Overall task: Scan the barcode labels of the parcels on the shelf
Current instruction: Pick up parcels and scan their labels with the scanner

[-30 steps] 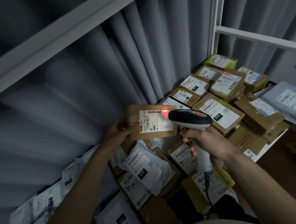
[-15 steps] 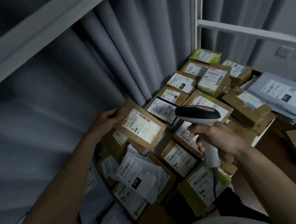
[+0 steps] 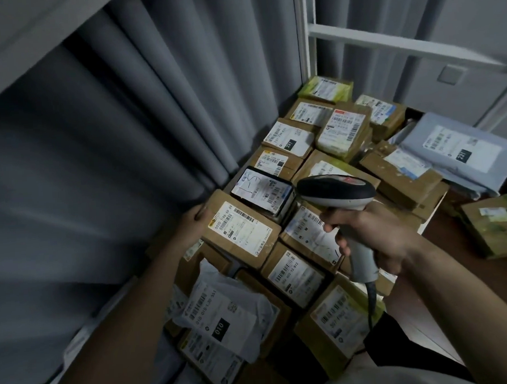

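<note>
Our left hand (image 3: 193, 224) grips the left edge of a box (image 3: 239, 232) lying label-up among the parcels (image 3: 297, 273) on the shelf (image 3: 432, 211). Our right hand (image 3: 371, 229) wraps its fingers around the scanner (image 3: 336, 192) handle, head above the boxes, beside the curtain (image 3: 111, 140).

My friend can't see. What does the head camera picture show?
A person's right hand grips a barcode scanner over a shelf packed with labelled parcels, while the left hand holds the edge of a cardboard box. Grey curtains hang behind.
</note>
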